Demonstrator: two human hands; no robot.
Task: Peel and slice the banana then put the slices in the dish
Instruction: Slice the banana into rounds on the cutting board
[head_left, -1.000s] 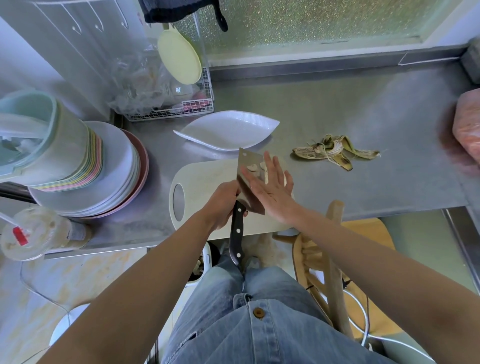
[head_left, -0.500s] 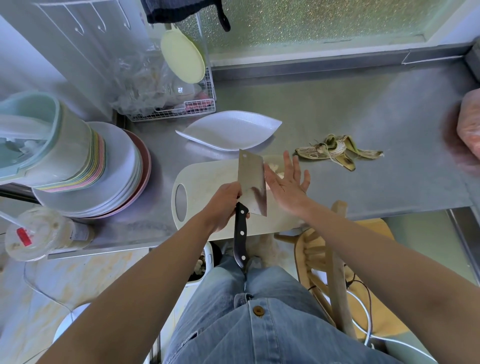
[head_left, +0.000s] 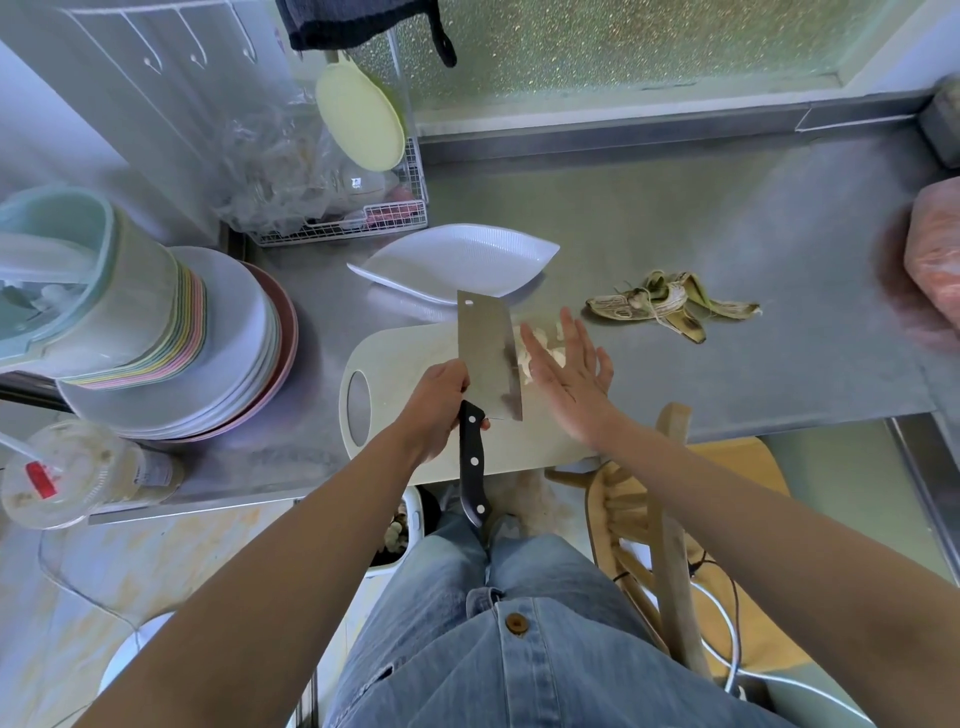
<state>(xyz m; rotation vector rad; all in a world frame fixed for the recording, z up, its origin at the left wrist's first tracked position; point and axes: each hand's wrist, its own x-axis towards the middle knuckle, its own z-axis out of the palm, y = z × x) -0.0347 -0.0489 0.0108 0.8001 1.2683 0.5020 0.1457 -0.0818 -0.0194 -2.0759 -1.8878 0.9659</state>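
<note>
Our left hand (head_left: 440, 401) grips the cleaver (head_left: 487, 353) over the cutting board (head_left: 405, 358); our right hand (head_left: 571, 382), fingers (head_left: 570, 332) spread open, beside banana slices (head_left: 540, 343).

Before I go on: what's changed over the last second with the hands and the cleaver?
The right hand came off the flat of the cleaver and drew away to the right, open, now clear of it. The left hand still grips its handle. The banana slices stay on the cutting board; the dish is still empty and the peel hasn't moved.
</note>
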